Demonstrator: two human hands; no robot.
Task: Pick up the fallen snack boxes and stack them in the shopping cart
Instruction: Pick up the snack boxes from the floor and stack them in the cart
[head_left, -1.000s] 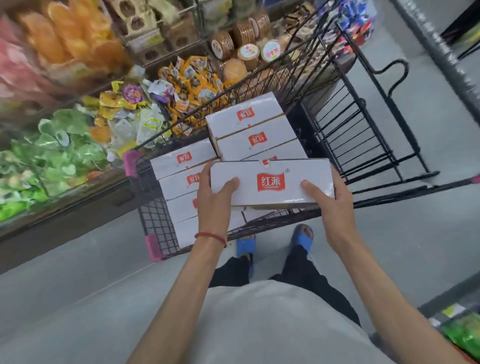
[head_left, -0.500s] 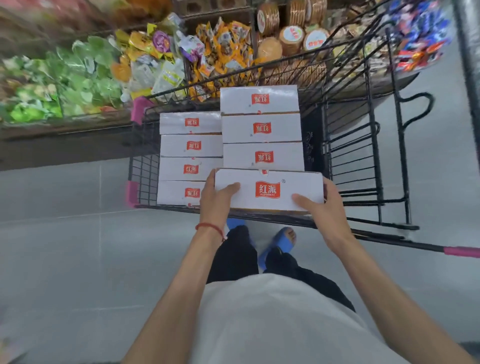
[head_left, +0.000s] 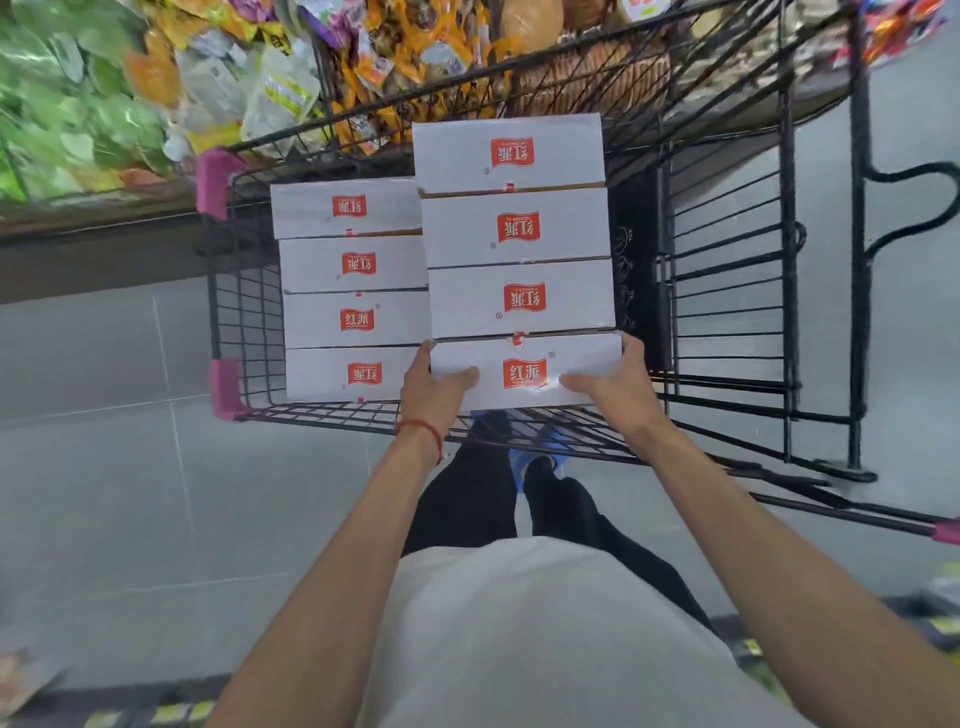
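A white snack box (head_left: 524, 374) with a red logo lies at the near end of the right row in the black wire shopping cart (head_left: 244, 322). My left hand (head_left: 431, 387) grips its left end, thumb on top. My right hand (head_left: 615, 382) grips its right end. Three more white boxes (head_left: 511, 228) fill the right row beyond it, touching edge to edge. Several white boxes (head_left: 356, 291) form the lower left row.
A display shelf of bagged snacks (head_left: 218, 88) runs along the cart's far and left side. The cart's open rear section (head_left: 727, 291) lies to the right. Grey tiled floor (head_left: 130, 467) spreads around; my feet in blue sandals stand under the cart's near edge.
Both hands have carried the box forward and down into the near slot of the right row. The view has tipped down over the cart.
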